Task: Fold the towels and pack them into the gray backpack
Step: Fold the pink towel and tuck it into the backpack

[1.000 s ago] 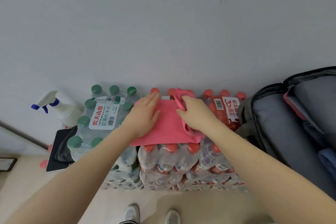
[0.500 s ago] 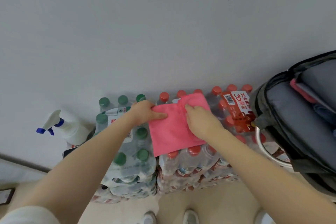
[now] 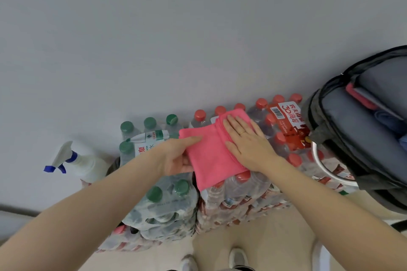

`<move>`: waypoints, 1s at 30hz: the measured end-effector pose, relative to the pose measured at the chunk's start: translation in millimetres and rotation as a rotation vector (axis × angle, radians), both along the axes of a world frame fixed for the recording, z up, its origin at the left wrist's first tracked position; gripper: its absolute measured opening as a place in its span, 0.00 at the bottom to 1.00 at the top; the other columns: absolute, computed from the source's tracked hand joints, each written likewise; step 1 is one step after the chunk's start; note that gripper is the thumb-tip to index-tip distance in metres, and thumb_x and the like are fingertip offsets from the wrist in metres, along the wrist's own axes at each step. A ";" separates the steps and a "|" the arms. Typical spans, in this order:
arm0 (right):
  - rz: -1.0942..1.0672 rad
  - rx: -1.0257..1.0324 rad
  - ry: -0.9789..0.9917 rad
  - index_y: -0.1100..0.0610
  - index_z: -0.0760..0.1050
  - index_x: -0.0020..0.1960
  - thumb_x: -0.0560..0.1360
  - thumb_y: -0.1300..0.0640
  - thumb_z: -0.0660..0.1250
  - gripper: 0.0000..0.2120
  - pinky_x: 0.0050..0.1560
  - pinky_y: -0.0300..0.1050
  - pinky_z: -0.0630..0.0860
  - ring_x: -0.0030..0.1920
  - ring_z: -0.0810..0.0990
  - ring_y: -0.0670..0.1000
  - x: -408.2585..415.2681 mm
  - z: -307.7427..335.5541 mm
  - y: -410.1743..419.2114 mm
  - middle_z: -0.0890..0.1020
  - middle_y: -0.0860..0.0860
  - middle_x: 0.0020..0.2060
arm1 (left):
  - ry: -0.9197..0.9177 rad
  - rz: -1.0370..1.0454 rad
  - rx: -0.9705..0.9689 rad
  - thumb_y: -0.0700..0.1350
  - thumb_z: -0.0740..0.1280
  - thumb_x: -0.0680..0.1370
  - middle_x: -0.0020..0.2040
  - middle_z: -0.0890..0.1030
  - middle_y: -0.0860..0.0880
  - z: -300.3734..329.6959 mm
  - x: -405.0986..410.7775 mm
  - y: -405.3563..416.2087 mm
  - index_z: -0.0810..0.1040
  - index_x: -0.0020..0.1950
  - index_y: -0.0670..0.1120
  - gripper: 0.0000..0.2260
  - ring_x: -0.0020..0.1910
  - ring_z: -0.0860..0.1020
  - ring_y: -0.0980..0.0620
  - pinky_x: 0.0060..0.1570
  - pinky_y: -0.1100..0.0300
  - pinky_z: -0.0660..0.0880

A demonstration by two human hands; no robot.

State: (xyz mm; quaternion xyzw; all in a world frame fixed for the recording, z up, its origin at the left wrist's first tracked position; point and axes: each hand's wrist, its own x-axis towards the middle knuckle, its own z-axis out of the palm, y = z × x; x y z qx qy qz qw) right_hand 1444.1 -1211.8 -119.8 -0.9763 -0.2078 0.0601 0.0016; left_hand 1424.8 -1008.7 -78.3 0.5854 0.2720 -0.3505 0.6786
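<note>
A pink towel [image 3: 211,156], folded into a narrow rectangle, lies on top of shrink-wrapped packs of red-capped water bottles [image 3: 242,191]. My right hand [image 3: 246,141] lies flat on the towel's right half, fingers straight, pressing it down. My left hand [image 3: 176,156] grips the towel's left edge, thumb on top and fingers underneath. The gray backpack [image 3: 363,138] stands open at the right; a pink edge and blue fabric show inside it.
Packs of green-capped bottles [image 3: 163,196] stand left of the red-capped ones. A white spray bottle with a blue nozzle [image 3: 74,160] is at the far left. A gray wall rises behind. A round white rim [image 3: 323,167] sits beneath the backpack. My shoes show on the beige floor.
The right hand has flattened onto the folded right half of the towel. The left hand has slid down the left edge and taken hold of it. The view has shifted slightly.
</note>
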 end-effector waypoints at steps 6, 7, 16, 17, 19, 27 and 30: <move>0.017 0.005 -0.014 0.51 0.44 0.76 0.67 0.39 0.26 0.40 0.73 0.51 0.37 0.76 0.44 0.47 -0.4 4.5 2.0 0.48 0.48 0.76 | -0.362 0.108 0.027 0.40 0.62 0.78 0.34 0.75 0.47 16.2 -2.2 -22.5 0.72 0.49 0.42 0.03 0.22 0.72 0.57 0.23 0.66 0.71; -0.005 0.069 0.027 0.51 0.47 0.76 0.69 0.39 0.29 0.38 0.73 0.51 0.39 0.76 0.46 0.47 1.6 5.5 2.5 0.50 0.47 0.76 | -0.441 0.090 0.040 0.40 0.62 0.78 0.34 0.75 0.47 20.7 0.5 -31.9 0.72 0.49 0.42 0.02 0.24 0.73 0.57 0.25 0.65 0.72; -0.557 1.102 0.438 0.60 0.80 0.49 0.78 0.57 0.58 0.13 0.59 0.52 0.72 0.54 0.78 0.57 15.0 55.4 -40.6 0.82 0.56 0.49 | -0.702 -0.153 0.413 0.41 0.63 0.77 0.33 0.78 0.46 14.0 20.4 -109.5 0.70 0.37 0.46 0.09 0.31 0.76 0.52 0.36 0.58 0.76; -0.572 1.023 0.406 0.60 0.80 0.48 0.79 0.56 0.58 0.13 0.60 0.54 0.71 0.55 0.77 0.57 14.1 55.0 -43.8 0.82 0.56 0.51 | -0.678 -0.161 0.405 0.41 0.61 0.79 0.35 0.78 0.45 10.4 22.8 -112.5 0.72 0.40 0.43 0.08 0.31 0.76 0.51 0.38 0.57 0.78; -0.585 1.019 0.520 0.55 0.80 0.45 0.79 0.51 0.57 0.14 0.62 0.54 0.71 0.55 0.77 0.55 11.4 52.0 -50.1 0.81 0.54 0.51 | -0.625 -0.178 0.347 0.38 0.53 0.81 0.36 0.77 0.46 6.9 25.5 -115.8 0.73 0.52 0.37 0.10 0.33 0.76 0.53 0.38 0.64 0.78; -0.324 0.826 0.390 0.55 0.60 0.70 0.71 0.57 0.69 0.32 0.60 0.43 0.68 0.64 0.71 0.51 2.1 31.2 -37.6 0.70 0.52 0.65 | -1.089 -0.902 0.938 0.59 0.56 0.72 0.75 0.59 0.47 -18.0 16.4 -86.6 0.58 0.74 0.44 0.34 0.75 0.55 0.50 0.71 0.63 0.47; -0.260 0.664 0.358 0.54 0.52 0.75 0.72 0.61 0.65 0.36 0.65 0.46 0.66 0.68 0.67 0.55 4.4 28.9 -41.2 0.63 0.55 0.71 | -1.050 -0.992 1.045 0.75 0.46 0.61 0.77 0.44 0.50 -29.8 18.8 -88.0 0.44 0.76 0.46 0.51 0.76 0.41 0.52 0.72 0.56 0.36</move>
